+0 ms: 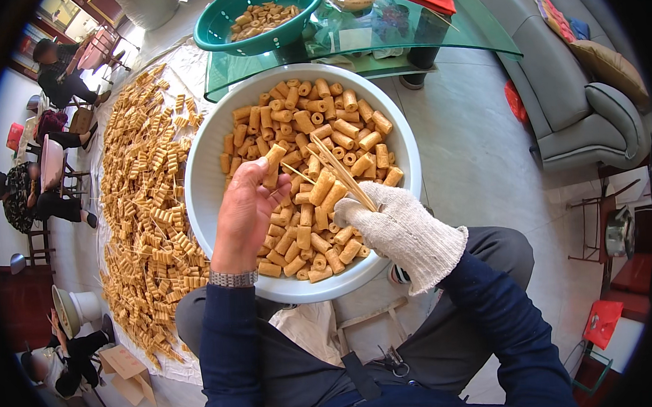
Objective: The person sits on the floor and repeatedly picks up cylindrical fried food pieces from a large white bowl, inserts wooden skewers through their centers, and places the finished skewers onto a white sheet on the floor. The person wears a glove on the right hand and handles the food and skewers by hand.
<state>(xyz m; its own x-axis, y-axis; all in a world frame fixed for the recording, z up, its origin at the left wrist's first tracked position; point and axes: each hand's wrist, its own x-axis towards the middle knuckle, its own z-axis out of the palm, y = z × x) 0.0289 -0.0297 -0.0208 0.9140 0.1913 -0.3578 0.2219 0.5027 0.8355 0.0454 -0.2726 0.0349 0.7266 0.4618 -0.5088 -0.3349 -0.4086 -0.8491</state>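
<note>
A wide pale plastic basin [211, 231] full of short, hollow, golden-brown food rolls [292, 249] stands before me. My left hand [251, 202], bare with a metal watch at the wrist, pinches one roll [273, 161] between thumb and fingers over the basin's left half. My right hand [385, 217] wears a white knitted glove and grips a bundle of thin wooden skewers [343, 169]. Two rolls [322, 187] sit side by side at the gloved fingers, and a single skewer [298, 172] points from them toward my left hand.
A glass table [477, 35] holds a green basin [206, 35] of food pieces. On the left, skewered rolls [144, 213] lie heaped on a pale sheet. Several people sit farther left, near pink basins [52, 162]. A grey sofa [557, 81] stands right; a cardboard box [125, 362] lies lower left.
</note>
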